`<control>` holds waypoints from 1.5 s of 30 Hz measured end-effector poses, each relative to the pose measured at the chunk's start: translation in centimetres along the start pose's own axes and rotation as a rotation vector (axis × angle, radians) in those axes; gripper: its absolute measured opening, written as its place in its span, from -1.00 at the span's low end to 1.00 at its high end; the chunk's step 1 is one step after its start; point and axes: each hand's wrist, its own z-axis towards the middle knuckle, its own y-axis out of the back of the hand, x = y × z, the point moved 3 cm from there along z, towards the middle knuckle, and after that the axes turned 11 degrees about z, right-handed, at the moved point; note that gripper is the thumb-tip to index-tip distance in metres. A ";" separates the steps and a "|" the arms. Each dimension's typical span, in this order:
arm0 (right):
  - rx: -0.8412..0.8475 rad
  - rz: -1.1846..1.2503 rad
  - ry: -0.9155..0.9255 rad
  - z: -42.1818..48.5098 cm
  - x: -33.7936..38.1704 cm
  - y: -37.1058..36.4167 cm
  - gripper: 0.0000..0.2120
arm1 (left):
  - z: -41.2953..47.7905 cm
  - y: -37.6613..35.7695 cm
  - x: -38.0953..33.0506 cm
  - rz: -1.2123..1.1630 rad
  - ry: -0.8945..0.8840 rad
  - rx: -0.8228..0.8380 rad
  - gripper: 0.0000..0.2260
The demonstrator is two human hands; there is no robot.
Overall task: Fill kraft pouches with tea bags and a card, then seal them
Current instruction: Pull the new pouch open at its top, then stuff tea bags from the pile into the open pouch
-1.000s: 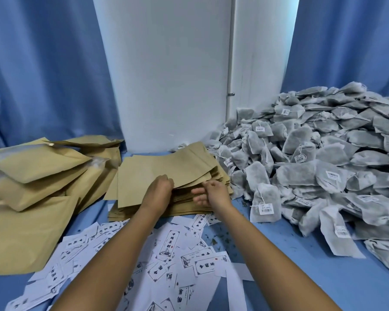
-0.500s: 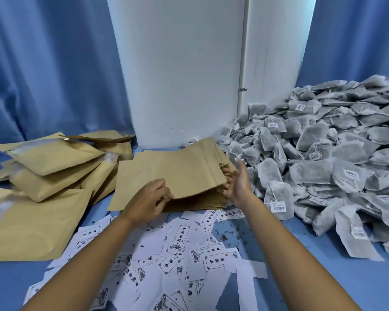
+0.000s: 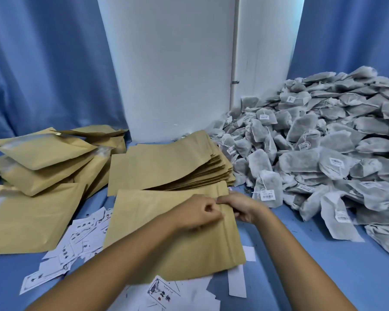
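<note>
On the blue tabletop (image 3: 323, 254), right in front of the person, one flat kraft pouch (image 3: 157, 232) lies over the scattered white cards (image 3: 81, 241), just clear of the stack of empty pouches (image 3: 166, 162) behind it. Both hands meet at the pouch's right edge, near its top corner. The left hand (image 3: 197, 213) comes in over the paper, fingers curled, thumb and fingertips pinching the edge strip. The right hand (image 3: 239, 206) sits just beside it, touching, fingers folded round that same edge from the outside. The two are so close together that whether the mouth is parted at all cannot be told.

Off to the right, a big heap of grey tea bags (image 3: 323, 153) with small white tags slopes up against the white wall (image 3: 171, 63), reaching down to the stack's right side. Over on the left, a loose pile of filled pouches (image 3: 45, 160) leans one on another, some showing clear windows. More cards poke out beneath the held pouch near the bottom, one with a printed picture and red mark. Blue curtains (image 3: 43, 63) hang on both sides of the wall.
</note>
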 end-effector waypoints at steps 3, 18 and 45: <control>-0.064 0.202 -0.025 -0.6 -1.5 1.3 -0.75 | 2.1 -3.2 -1.8 -0.014 0.104 0.090 -0.60; 0.130 0.647 0.134 -2.4 -4.4 3.1 -0.85 | 3.7 -6.6 -0.1 -0.770 0.156 0.078 -0.76; -0.419 -0.240 0.316 -3.5 -4.3 2.8 -0.85 | 2.4 -7.5 -1.3 -0.287 -0.010 -0.476 -0.74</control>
